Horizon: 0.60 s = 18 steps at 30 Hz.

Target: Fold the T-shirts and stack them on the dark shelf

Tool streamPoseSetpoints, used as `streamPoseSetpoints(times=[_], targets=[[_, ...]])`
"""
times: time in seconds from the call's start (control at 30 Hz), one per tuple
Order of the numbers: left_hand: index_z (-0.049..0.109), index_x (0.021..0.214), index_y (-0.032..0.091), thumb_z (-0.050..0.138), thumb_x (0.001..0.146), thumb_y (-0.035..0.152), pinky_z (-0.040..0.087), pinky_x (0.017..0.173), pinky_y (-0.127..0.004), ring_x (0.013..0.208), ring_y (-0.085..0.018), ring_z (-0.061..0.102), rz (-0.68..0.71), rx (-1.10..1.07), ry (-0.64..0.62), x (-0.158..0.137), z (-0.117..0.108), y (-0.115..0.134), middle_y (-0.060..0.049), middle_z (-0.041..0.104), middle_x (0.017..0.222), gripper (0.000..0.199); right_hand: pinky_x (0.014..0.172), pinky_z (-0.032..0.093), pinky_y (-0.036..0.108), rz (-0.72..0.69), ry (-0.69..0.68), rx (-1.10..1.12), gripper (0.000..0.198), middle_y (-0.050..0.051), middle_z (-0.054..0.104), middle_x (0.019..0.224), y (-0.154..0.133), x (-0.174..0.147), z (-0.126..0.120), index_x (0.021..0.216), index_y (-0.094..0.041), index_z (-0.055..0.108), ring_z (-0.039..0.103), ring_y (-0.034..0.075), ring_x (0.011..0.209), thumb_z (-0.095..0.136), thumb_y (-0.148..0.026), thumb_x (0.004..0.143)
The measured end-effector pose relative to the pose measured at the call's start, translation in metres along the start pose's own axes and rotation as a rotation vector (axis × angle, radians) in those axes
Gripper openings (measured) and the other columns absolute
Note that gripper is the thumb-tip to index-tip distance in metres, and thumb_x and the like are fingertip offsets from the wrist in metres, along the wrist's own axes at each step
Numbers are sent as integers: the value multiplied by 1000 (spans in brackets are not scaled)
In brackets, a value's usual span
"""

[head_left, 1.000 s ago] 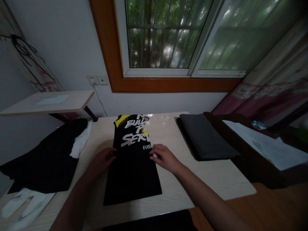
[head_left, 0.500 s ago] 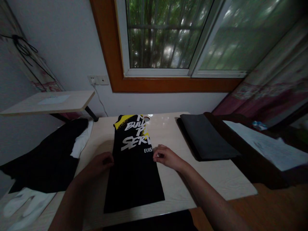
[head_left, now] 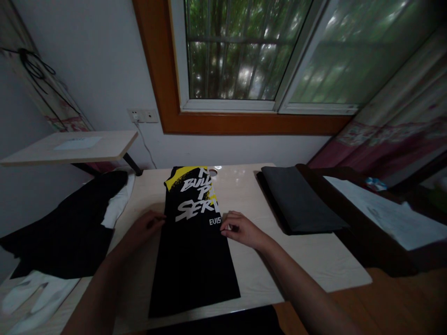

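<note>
A black T-shirt (head_left: 195, 260) with yellow patches and white lettering lies flat on the table, folded lengthwise into a narrow strip. At its left edge, about halfway along, is my left hand (head_left: 148, 228), fingers curled and pinched on the cloth. My right hand (head_left: 242, 229) pinches the opposite edge beside the small white print. The fold keeps part of the lettering out of sight.
To the right sits a stack of folded dark garments (head_left: 300, 200) on the pale table (head_left: 314, 260). Loose black clothing (head_left: 70, 228) and white cloth (head_left: 45, 298) lie on the left, below a raised shelf (head_left: 115, 142). A window (head_left: 244, 60) is beyond the table.
My left hand has shifted slightly up along the shirt's edge, while my right hand stays nearly in place. The shirt's lower hem reaches a little closer to me.
</note>
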<state>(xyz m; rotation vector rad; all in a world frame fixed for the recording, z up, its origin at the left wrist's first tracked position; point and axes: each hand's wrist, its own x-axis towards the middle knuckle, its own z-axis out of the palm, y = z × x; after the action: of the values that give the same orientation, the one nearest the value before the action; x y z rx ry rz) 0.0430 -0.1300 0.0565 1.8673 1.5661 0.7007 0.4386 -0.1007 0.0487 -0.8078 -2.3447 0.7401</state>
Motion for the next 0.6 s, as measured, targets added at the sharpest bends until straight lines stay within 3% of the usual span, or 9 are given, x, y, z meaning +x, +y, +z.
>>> streamPoseSetpoints(times=[0.23,0.37,0.6], targets=[[67,125,20,51,93,48,41,108,-45,117,-26,60,147,130,132,52,1,-13,-11,67,125,45,86,46,35,4,10,-64,10,3,67,92,3,-2,4,93,-25,72,61,19,93,71,-34,91],[68,122,23,47,95,46,36,110,-45,120,-25,59,116,214,194,85,7,-14,-8,69,126,42,86,45,34,24,3,-80,8,3,67,91,4,-3,5,91,-24,71,61,20,92,74,-32,89],[71,105,22,59,81,33,46,93,-36,84,-20,66,-63,281,362,126,23,-25,-2,74,92,29,84,42,33,20,4,-69,9,3,67,90,6,-3,6,90,-23,70,60,19,91,76,-30,87]])
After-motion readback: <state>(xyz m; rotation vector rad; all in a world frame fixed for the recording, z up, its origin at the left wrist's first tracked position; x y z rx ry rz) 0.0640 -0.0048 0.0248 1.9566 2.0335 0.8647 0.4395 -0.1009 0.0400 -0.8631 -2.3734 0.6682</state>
